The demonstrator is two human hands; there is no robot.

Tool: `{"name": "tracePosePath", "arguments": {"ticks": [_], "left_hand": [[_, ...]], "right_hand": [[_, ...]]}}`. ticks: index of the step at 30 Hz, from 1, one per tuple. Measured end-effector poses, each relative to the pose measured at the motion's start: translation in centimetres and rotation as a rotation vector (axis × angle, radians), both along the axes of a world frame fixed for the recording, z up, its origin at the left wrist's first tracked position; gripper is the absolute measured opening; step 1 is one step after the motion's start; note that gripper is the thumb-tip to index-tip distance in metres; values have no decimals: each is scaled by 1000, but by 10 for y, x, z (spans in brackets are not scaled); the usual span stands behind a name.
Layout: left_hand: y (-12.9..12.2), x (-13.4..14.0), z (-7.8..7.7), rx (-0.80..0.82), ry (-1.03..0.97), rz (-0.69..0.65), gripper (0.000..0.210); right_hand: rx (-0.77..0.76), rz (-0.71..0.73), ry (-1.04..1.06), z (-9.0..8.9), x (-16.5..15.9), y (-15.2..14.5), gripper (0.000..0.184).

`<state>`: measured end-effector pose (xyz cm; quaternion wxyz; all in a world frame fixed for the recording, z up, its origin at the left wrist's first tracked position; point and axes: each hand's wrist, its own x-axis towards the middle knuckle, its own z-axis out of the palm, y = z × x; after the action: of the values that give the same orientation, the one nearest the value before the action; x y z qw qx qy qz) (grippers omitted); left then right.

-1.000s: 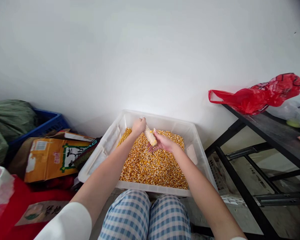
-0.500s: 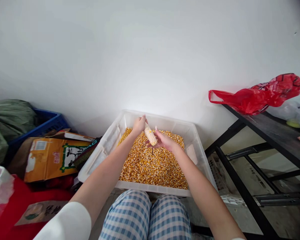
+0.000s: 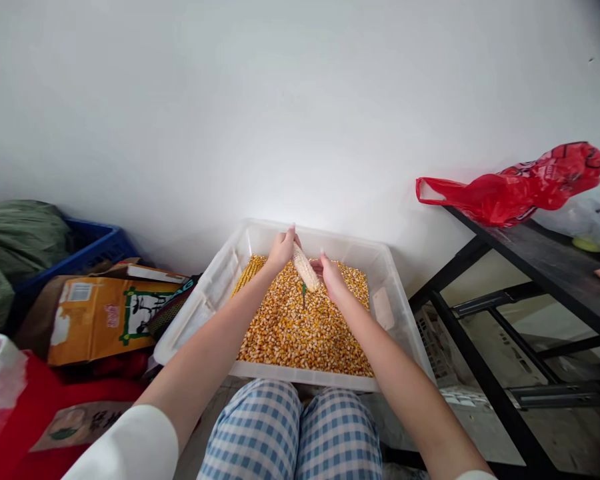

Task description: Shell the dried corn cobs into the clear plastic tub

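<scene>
A pale corn cob (image 3: pixel 305 269), nearly bare of kernels, slants over the tub with its lower end towards me. My left hand (image 3: pixel 283 247) is closed round its upper end. Beside the cob on the right is my right hand (image 3: pixel 331 275), thumb raised and apart from the fingers, which are partly hidden; whether they touch the cob I cannot tell. Loose corn kernels (image 3: pixel 305 340) fill much of the clear plastic tub (image 3: pixel 405 327). A yellow ear of corn (image 3: pixel 250 270) lies at its left side. A thin dark tool with some green (image 3: pixel 304 297) stands among the kernels.
An orange cardboard box (image 3: pixel 95 320), a blue crate (image 3: pixel 105 243) and a red bag (image 3: pixel 10 427) crowd the left. On the right, a red plastic bag (image 3: pixel 520 193) lies on a black-framed table (image 3: pixel 555 267). A white wall (image 3: pixel 300 120) rises behind the tub.
The cob has turned to show a barer side and shifted slightly right. My right hand has drawn from under its lower end to its right side. More of the dark tool shows.
</scene>
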<state>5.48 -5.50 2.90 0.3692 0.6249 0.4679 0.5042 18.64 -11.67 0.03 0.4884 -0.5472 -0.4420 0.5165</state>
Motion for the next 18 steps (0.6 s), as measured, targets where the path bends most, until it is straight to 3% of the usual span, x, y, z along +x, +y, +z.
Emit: {"name": "tracePosePath", "arguments": {"ticks": [2,6,7,12,18], "left_hand": [[-1,0,2,-9,-74,6,63],[0,-2,3,-28,-225,45,62],[1,-2,3,-28,-261,59,62],[6,-6,0,8,-417,66,60],[7,-7,-1,-61,-564,53,50]], "right_hand": [[-63,-52,-24,2,5,0,43],[-33,-63,-82,9,12,-1,40],[-42,-14,-42,10,12,-2,36],[-137,426,282,16,12,-6,52],[-86,355,444,14,11,-6,32]]}}
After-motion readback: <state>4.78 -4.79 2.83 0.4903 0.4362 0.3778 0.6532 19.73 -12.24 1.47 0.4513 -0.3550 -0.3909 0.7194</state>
